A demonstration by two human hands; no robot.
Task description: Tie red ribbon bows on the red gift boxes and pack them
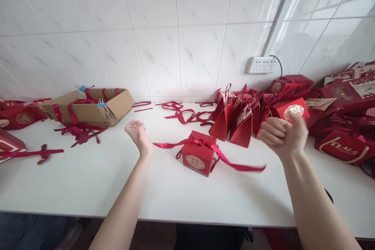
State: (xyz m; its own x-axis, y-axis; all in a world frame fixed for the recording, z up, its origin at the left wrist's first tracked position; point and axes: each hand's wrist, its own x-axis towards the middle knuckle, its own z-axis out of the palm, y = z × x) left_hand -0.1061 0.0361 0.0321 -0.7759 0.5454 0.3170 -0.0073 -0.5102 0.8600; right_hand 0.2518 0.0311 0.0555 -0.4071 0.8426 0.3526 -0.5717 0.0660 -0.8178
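Keeping the small red gift box (195, 160) upright on the white bench (164, 203), between my two hands, is leaving both its sides within reach, I judge. I am holding the left grip (139, 136) wide, fingers blurred, beside one ribbon tail; the right grip (283, 136) is narrowing to folded fingers, showing nothing held, though I cannot tell what the palm is hiding. The glossy satin ribbon (241, 167) is crossing the lid and spreading its tails outward, apparently for separate access. The box's stiff card walls are forming a squat block, and a round gold medallion is facing me. Behind, wedge-shaped red boxes (241, 129) are standing packed together, probably to save room. At left, an open corrugated carton (113, 115) is bearing draped ribbons, its rim carrying a blue binder clip (101, 104), perhaps for stiffening.
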